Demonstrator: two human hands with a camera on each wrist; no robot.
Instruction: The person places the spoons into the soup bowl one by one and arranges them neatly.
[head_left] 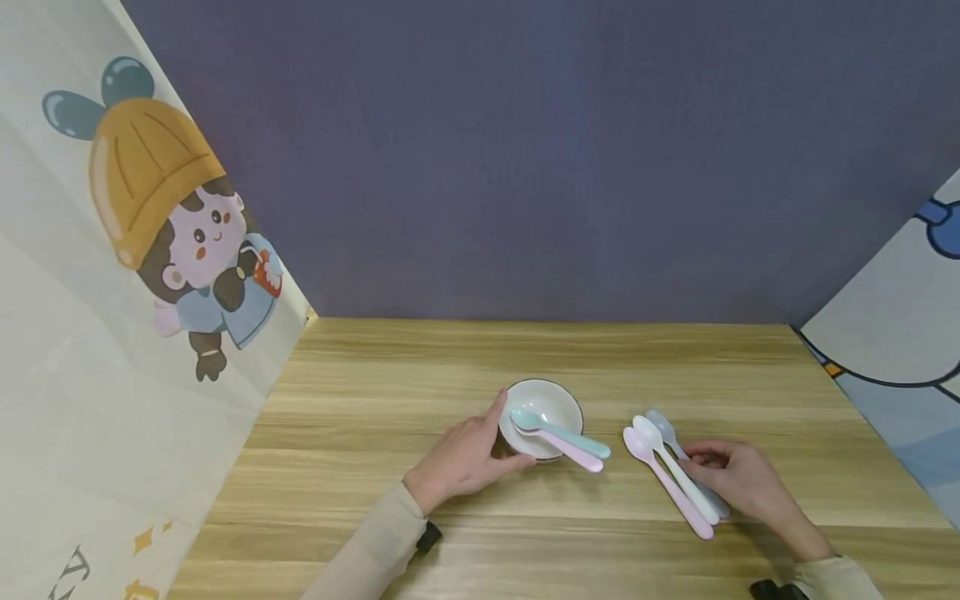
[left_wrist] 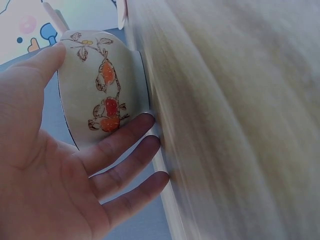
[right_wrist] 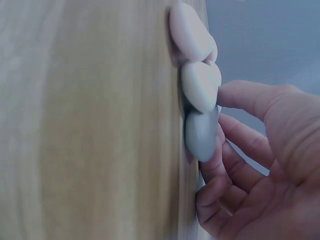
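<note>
A blue-grey backdrop [head_left: 555, 167] rises at twelve o'clock beyond a wood-grain tabletop [head_left: 360, 400], and at ten o'clock we find a pale side panel [head_left: 45, 317] printed with a cartoon child in an orange hat.

From eight o'clock the left hand [head_left: 468, 454] reaches the bowl, fingers largely straight, thumb and index touching its side to steady it rather than clench it. From four o'clock comes the right hand [head_left: 738, 479], fingers curled, thumb and fingertips, as we read the wrist view, pinching the grey spoon's handle.

The white bowl [head_left: 558, 400], dark-rimmed, stands upright at the centre of the work; its outer wall carries orange and red motifs on a branch. Resting in it, handles over the rim toward four o'clock, we count a mint spoon [head_left: 573, 437] and a pink spoon [head_left: 577, 456].

At four o'clock from the bowl, well apart, three more lie side by side, heads toward eleven: a second pink spoon [head_left: 678, 493], a white spoon [head_left: 678, 475] and, nearest the right hand, a grey spoon [head_left: 662, 425].

We judge the step in hand to be taking up the grey spoon. The next move, in our view, calls for a firm pinch and a lift that leaves the white one undisturbed.
</note>
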